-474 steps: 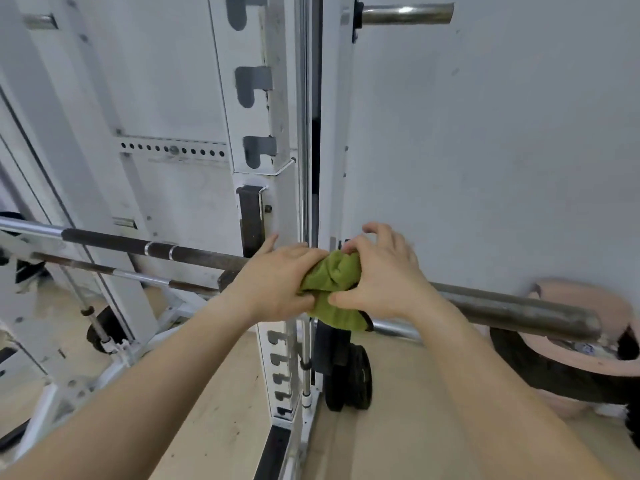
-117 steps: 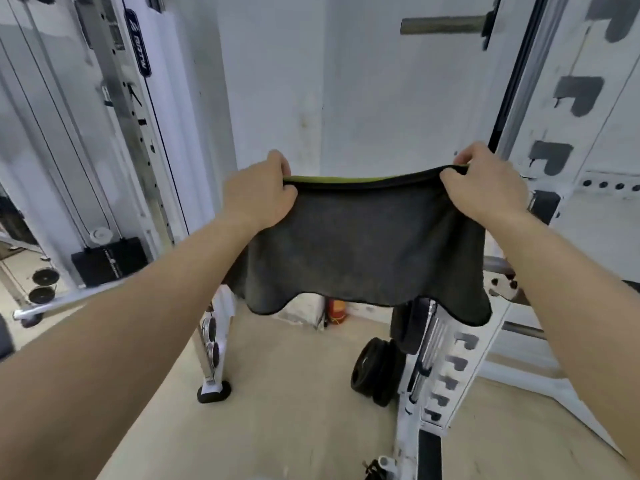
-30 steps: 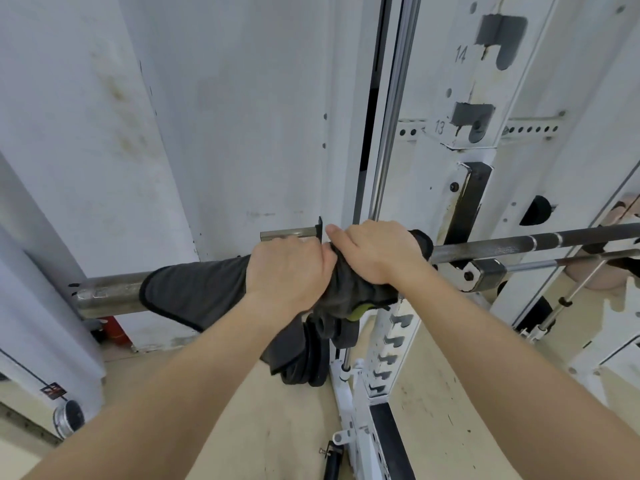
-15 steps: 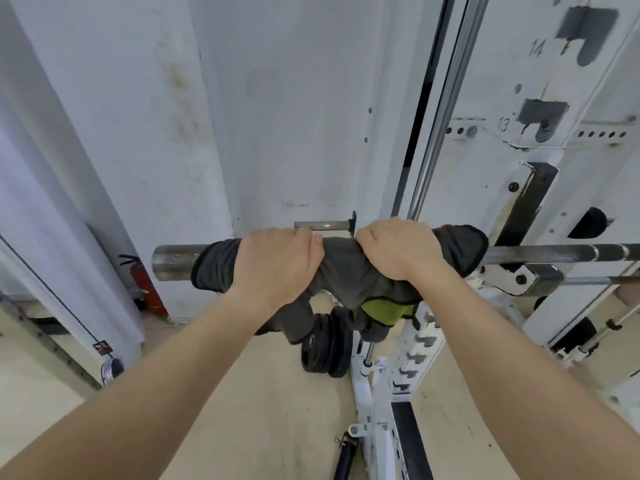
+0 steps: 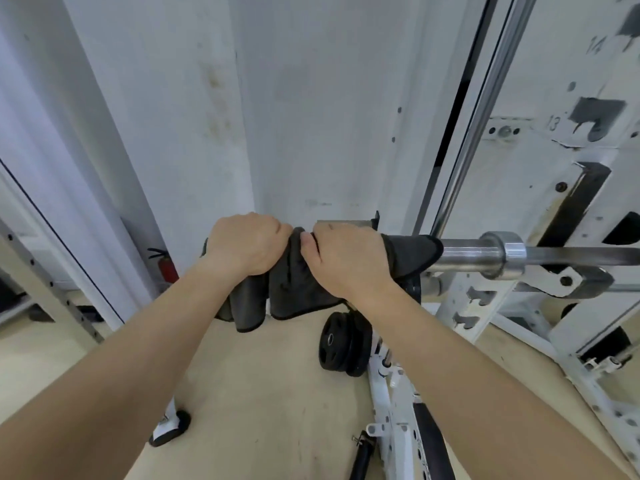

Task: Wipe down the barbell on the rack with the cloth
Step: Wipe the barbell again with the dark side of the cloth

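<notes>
The barbell [image 5: 485, 252] lies level across the white rack [image 5: 540, 188], resting in a hook on the upright, and its thick chrome sleeve sticks out past that upright toward the wall. A dark cloth [image 5: 298, 289] is draped over the outer part of the sleeve, so the tip of the bar is hidden beneath it; loose folds hang below the bar. Bare metal shows only from the cloth's inner edge to the collar.

Both hands sit on top of the cloth, knuckles up, nearly touching. The left hand [image 5: 247, 245] has its grip fully closed round cloth and sleeve at the outer end. The right hand [image 5: 346, 259] is likewise closed round the wrapped sleeve just inboard, its thumb tucked against the fabric.

The step in hand looks like wiping the sleeve. To do it well, the cloth should stay snug all the way round the metal, so that the underside gets cleaned too, and the hands should twist a little while sliding along the bar. The hanging folds are best gathered in, lest they drag or snag on the hook. The exposed stretch up to the collar appears to need a pass, and so does the thinner shaft beyond it.

Below, black weight plates [image 5: 341, 344] stand on the beige floor [image 5: 263, 393] by the rack's foot, and a red fire extinguisher [image 5: 167, 268] stands by the wall.
</notes>
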`<state>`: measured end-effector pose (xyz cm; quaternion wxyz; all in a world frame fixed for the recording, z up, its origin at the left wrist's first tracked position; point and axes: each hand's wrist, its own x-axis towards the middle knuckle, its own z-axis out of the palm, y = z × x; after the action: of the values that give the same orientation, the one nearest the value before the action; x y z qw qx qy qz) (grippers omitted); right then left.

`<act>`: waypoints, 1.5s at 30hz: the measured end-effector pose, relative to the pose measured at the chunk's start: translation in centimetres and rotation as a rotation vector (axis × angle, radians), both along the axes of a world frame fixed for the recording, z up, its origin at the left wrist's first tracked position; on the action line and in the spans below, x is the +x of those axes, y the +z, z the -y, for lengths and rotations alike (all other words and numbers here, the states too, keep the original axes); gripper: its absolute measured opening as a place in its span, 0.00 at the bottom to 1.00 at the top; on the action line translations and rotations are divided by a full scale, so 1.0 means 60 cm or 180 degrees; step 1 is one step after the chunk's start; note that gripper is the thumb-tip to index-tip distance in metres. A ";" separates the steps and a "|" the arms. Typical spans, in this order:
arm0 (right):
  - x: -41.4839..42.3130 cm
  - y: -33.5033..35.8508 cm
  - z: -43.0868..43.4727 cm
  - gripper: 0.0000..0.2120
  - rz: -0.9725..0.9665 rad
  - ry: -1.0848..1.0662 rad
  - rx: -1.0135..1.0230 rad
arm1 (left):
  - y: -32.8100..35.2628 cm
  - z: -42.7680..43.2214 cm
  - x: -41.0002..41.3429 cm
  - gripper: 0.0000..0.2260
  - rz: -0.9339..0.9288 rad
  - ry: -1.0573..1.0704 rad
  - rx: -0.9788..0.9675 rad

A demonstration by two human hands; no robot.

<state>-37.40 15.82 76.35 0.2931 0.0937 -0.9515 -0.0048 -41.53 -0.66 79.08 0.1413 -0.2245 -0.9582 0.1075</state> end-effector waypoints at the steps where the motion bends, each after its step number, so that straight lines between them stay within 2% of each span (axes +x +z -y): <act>1: 0.003 -0.001 -0.034 0.24 0.0003 -0.0087 0.0002 | 0.000 -0.021 0.004 0.16 -0.0002 -0.0029 0.0011; 4: 0.020 0.003 -0.156 0.24 0.0033 -0.0399 -0.0009 | -0.008 -0.100 0.014 0.16 -0.0174 -0.0298 0.0095; 6: 0.031 0.007 -0.227 0.26 0.0122 -0.0562 -0.0047 | -0.011 -0.156 0.023 0.21 -0.0265 -0.0258 0.0460; 9: 0.027 0.008 -0.266 0.28 0.0172 -0.0575 -0.0010 | -0.018 -0.227 0.044 0.20 -0.0544 -0.0302 0.0694; 13: 0.017 0.009 -0.221 0.24 0.0164 -0.0645 -0.0122 | -0.031 -0.216 0.052 0.20 -0.0866 -0.0419 0.0963; 18: 0.008 0.010 -0.073 0.23 0.0142 -0.0183 -0.0140 | -0.050 -0.070 0.030 0.17 -0.0964 -0.0273 0.0835; 21: -0.002 0.008 0.027 0.22 0.0103 0.0087 -0.0112 | -0.045 0.020 0.024 0.17 -0.0894 -0.0090 0.1078; 23: -0.008 0.010 0.075 0.22 0.0143 0.0083 -0.0192 | -0.047 0.067 0.013 0.19 -0.0437 0.0014 0.1891; 25: -0.014 0.011 0.116 0.23 0.0152 0.0176 -0.0477 | -0.052 0.094 0.014 0.19 0.0346 -0.0077 0.3253; 26: -0.015 0.013 0.136 0.25 0.0130 0.0289 -0.0540 | -0.060 0.096 0.020 0.17 0.0553 -0.0117 0.3923; 29: -0.018 0.021 0.179 0.24 0.0316 0.0492 -0.0397 | -0.094 0.070 0.047 0.13 0.0615 0.0175 0.5557; 31: -0.021 0.020 0.184 0.22 0.0392 0.0367 -0.0348 | -0.107 0.050 0.073 0.15 0.0488 0.0429 0.6046; 38: -0.027 0.003 0.183 0.23 0.0233 0.0069 -0.0215 | -0.125 0.075 0.129 0.17 0.0182 0.0407 0.6220; 45: -0.029 0.003 0.186 0.22 0.0150 -0.0028 -0.0236 | -0.128 0.087 0.108 0.17 0.0152 0.0280 0.5631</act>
<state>-39.13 4.67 76.54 0.2738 0.0786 -0.9580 0.0314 -35.08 -5.91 71.39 0.2389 0.0018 -0.7008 -0.6721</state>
